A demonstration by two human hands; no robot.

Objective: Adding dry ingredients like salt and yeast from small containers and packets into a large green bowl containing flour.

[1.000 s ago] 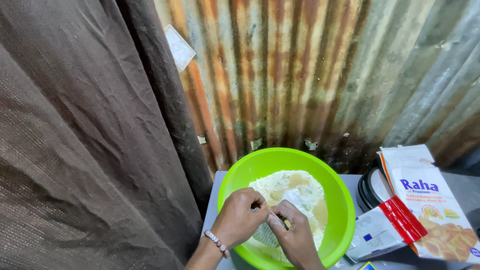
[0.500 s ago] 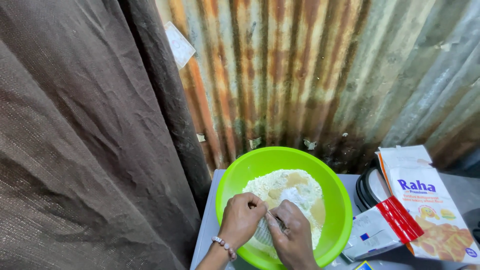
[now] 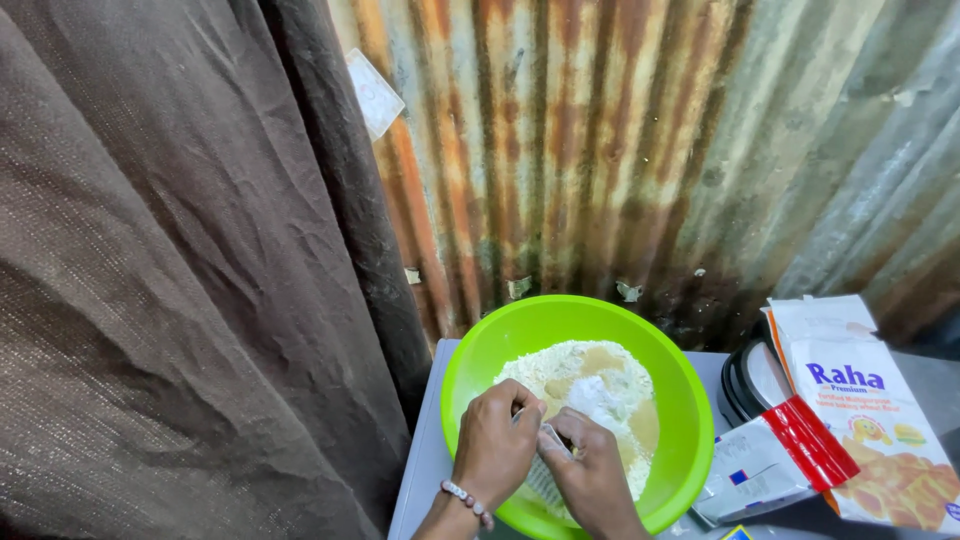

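A bright green plastic bowl point(image 3: 560, 325) sits on a grey table point(image 3: 425, 470) and holds white flour with patches of yellow-brown liquid point(image 3: 600, 385). Both my hands are over the near part of the bowl. My left hand point(image 3: 495, 450), with a bead bracelet on the wrist, and my right hand point(image 3: 595, 475) together pinch a small clear sachet point(image 3: 545, 460) above the flour. The sachet's contents are hidden by my fingers.
A tall white flour bag with a red band point(image 3: 865, 420) lies to the right of the bowl, with a smaller white packet point(image 3: 750, 470) in front and a dark round lidded container point(image 3: 750, 375) behind. A brown curtain point(image 3: 170, 300) hangs left; rusty corrugated metal wall point(image 3: 600, 150) behind.
My hands have shifted slightly toward the near rim of the bowl while still gripping the sachet. The view has tilted a little.
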